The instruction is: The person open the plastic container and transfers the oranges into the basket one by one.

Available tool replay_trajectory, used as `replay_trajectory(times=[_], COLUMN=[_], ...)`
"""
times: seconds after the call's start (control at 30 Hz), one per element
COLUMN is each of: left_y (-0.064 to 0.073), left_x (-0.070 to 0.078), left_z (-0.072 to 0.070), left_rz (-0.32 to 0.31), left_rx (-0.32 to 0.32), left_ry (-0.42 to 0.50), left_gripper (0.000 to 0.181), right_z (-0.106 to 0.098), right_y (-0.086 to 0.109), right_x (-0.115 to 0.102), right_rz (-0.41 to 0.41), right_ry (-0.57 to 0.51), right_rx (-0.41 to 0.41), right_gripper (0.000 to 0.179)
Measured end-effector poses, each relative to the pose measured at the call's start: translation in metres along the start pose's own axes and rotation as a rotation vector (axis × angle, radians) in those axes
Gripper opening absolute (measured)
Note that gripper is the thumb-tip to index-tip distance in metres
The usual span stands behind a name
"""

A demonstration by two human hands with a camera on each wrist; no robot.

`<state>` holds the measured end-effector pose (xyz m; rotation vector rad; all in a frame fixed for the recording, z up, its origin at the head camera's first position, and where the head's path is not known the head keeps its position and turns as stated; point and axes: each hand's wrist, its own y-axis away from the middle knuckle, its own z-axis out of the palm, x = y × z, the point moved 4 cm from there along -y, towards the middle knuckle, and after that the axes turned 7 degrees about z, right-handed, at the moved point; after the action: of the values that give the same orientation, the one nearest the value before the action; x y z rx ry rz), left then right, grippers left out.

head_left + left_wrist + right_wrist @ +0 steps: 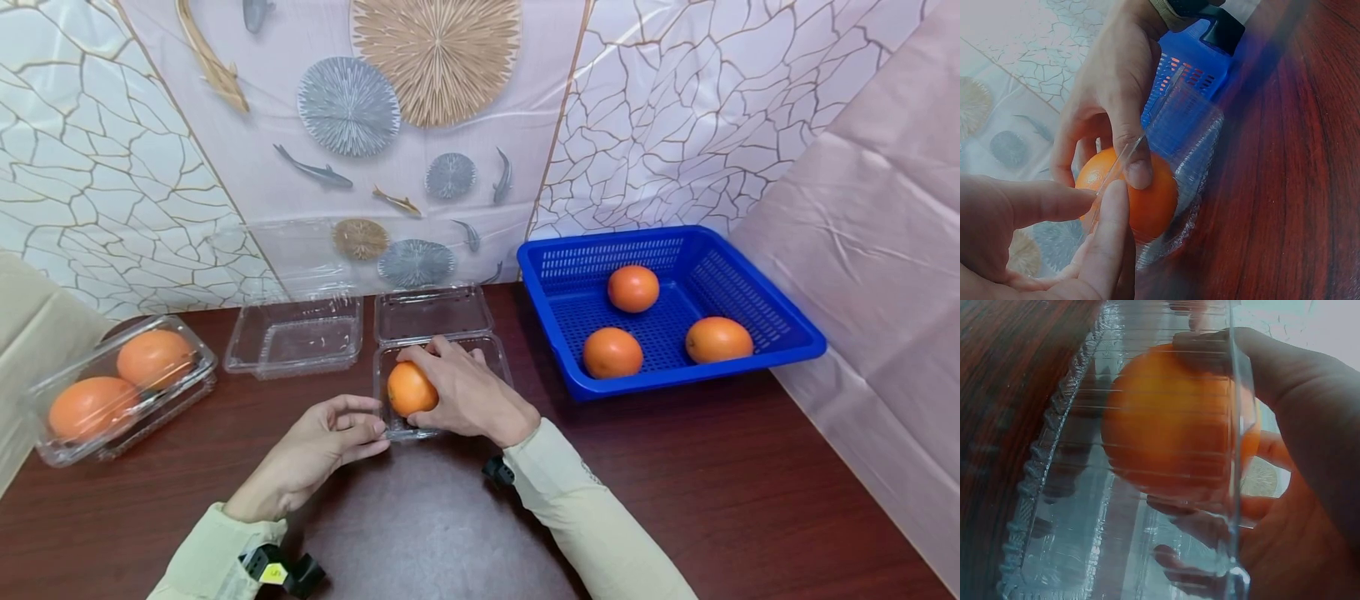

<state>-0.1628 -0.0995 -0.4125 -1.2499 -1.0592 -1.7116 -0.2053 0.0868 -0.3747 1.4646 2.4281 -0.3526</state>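
My right hand (474,393) holds an orange (409,390) inside the left half of an open clear plastic clamshell box (498,360), its fingers and thumb spread round the fruit. The lid (433,315) of this box lies folded back toward the wall. At the near left corner, my left hand (318,450) pinches the box's rim between thumb and fingers, as the left wrist view shows. Through the box's clear side in the right wrist view, the orange (1166,425) appears with the right fingers curled about it.
A blue basket (551,333) at the right holds three oranges. Left of the worked box stands another open clamshell (296,337) with its lid raised. Further left, a closed clamshell (202,362) contains two oranges (153,360). A patterned sheet (247,167) backs the dark wooden table (697,483).
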Motion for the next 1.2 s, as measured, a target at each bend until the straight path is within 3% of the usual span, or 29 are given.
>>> replay_trajectory(times=[0.77, 1.2], left_y=[0.0, 0.001], left_x=[-0.001, 0.001], left_z=[0.0, 0.0], left_rz=[0.008, -0.003], left_rx=[-0.003, 0.007], left_ry=[0.005, 0.009], left_gripper=[0.05, 0.051], right_z=[-0.016, -0.027], right_y=[0.001, 0.005], right_x=[0.006, 0.007], right_rz=[-0.024, 0.003], right_ry=[-0.061, -0.059], right_rx=[0.026, 0.051], right_gripper=[0.069, 0.068])
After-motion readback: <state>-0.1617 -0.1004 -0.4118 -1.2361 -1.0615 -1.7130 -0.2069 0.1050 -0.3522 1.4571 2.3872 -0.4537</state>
